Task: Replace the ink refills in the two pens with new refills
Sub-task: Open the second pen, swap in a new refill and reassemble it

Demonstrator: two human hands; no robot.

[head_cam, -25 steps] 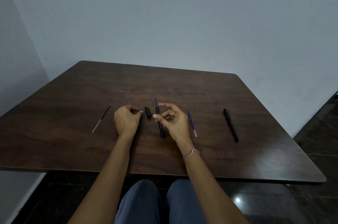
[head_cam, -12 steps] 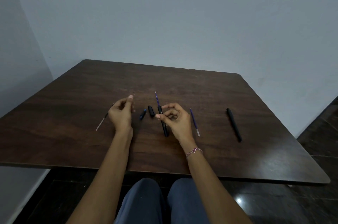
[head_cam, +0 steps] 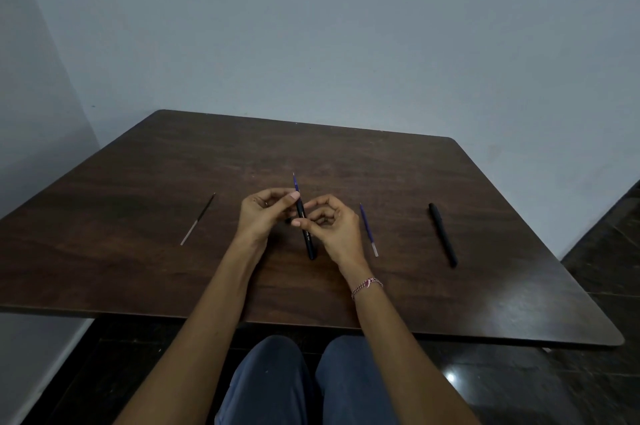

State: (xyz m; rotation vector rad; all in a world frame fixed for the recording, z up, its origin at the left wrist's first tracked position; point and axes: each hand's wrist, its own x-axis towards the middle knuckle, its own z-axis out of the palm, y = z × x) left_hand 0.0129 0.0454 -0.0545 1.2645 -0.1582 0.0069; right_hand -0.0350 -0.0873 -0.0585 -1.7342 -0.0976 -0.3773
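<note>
My right hand (head_cam: 330, 227) pinches a black pen barrel (head_cam: 306, 234) at its middle. A blue refill (head_cam: 295, 183) sticks out of the barrel's far end. My left hand (head_cam: 263, 216) has its thumb and fingers closed at the barrel's upper end; whether it holds a small part I cannot tell. A second blue refill (head_cam: 367, 228) lies just right of my right hand. A capped black pen (head_cam: 443, 234) lies further right. A thin dark refill with a pale end (head_cam: 198, 218) lies left of my left hand. The small cap and tip pieces are hidden behind my left hand.
Everything rests on a dark wooden table (head_cam: 138, 268) set against pale walls. Its near edge runs just above my knees (head_cam: 304, 383). A dark tiled floor (head_cam: 595, 286) shows to the right.
My left hand moved right from an open pose near the table and closed in on the upper end of the barrel. My right hand kept holding the barrel.
</note>
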